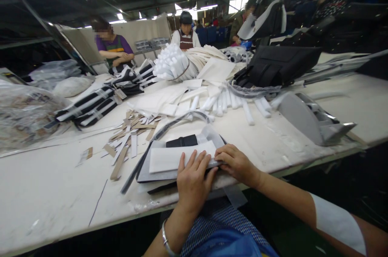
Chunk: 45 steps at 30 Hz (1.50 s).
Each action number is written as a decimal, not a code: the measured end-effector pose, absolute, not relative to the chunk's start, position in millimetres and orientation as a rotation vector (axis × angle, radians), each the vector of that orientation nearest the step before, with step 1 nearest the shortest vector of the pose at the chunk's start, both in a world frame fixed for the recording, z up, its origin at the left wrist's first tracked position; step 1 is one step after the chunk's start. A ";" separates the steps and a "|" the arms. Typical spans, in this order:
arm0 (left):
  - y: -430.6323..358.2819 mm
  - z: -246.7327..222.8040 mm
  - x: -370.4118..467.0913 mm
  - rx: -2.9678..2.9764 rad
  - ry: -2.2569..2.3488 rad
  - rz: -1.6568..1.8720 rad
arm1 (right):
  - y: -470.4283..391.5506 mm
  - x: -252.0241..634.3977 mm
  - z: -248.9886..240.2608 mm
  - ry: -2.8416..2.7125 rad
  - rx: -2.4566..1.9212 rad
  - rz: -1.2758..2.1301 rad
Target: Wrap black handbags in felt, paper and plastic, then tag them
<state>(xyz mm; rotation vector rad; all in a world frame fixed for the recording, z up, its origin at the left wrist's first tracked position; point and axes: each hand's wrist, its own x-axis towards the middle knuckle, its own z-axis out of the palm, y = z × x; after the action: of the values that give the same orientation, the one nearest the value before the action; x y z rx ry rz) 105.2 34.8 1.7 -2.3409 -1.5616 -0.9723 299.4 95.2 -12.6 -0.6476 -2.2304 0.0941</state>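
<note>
A bag point(144, 172) with a pale wrapping and dark edges lies flat near the table's front edge. On top of it rests a white foam sheet point(165, 160), with a small black strap piece point(182, 141) just behind. My left hand point(194, 176) presses flat on the foam sheet, fingers spread. At the sheet's right end my right hand point(235, 163) has its fingers curled and pinched together by the bag's edge; what lies between them is hidden. A plastic-wrapped strap handle point(169, 123) arches behind the bag and runs down its left side.
Cardboard and paper strips point(130, 135) lie scattered to the left. Foam tubes point(172, 63) and white sheets point(163, 99) are piled behind. A grey tape dispenser point(312, 119) stands right, near a black bag point(275, 65). Co-workers point(117, 49) are across the table point(60, 192).
</note>
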 end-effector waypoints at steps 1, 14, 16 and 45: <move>36.2 -1.3 106.0 -2.317 -1.524 -0.994 | 95.5 298.7 -14.8 -2.221 -0.652 0.085; 40.7 -14.9 102.5 -2.262 -1.308 -1.037 | 47.2 371.5 -17.7 -2.451 -0.609 -0.056; 40.3 -14.8 102.6 -2.263 -1.313 -1.043 | 34.8 378.8 -27.4 -2.606 -0.574 -0.073; 37.1 -23.1 103.3 -2.270 -1.326 -1.008 | 13.9 314.0 14.6 -2.386 -0.455 -0.044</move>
<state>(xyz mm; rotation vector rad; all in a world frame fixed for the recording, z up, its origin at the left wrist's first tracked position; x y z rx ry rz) 103.3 37.1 -23.1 -2.2699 -1.3255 -1.0081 314.0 13.9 14.6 -0.4548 -2.3857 -0.0440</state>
